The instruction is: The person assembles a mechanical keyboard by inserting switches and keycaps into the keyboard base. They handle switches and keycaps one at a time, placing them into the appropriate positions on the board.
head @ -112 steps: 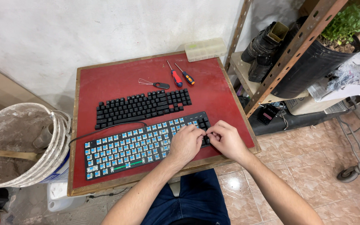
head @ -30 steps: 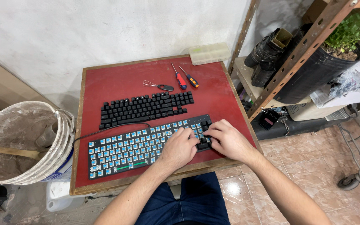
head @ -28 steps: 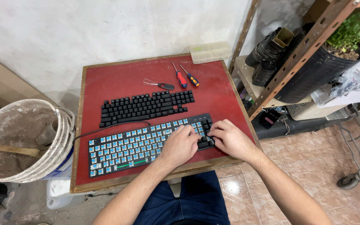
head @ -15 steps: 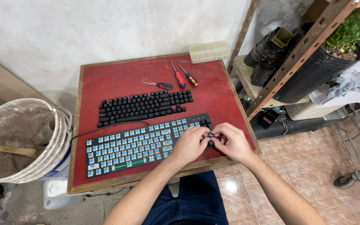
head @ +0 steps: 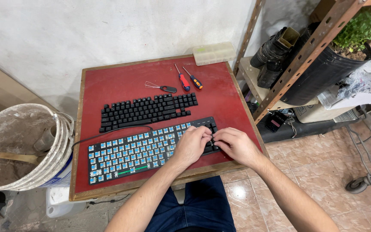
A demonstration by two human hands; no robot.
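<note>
- Both hands have come down onto the right end of the stripped keyboard; half a second ago they were lifted a little with fingertips pinched together over the same spot.
- Left hand: fingers curled, tips pressing on the board's right end; whether they grip anything is hidden.
- Right hand: fingers bent and close together, tips meeting the left hand's at the few black caps there; I cannot tell if a cap sits between them.
- That shift, pinch to press, reads as work on a single key at that end, but the key itself is covered.
- The keyboard lies at the front edge of the table, tilted slightly, black frame, rows of bare pale-blue switches, a green strip near the bottom row, a dark cable looping off its left.
- Just behind it: a matte black block of keycaps laid out in keyboard order.
- Farther back: a wire keycap puller, two screwdrivers with red and orange-black handles, a cloudy plastic box.
- Table top is worn red, framed in wood.
- Left: a plaster-crusted bucket. Right: a rusty rack holding boots and a potted plant.
</note>
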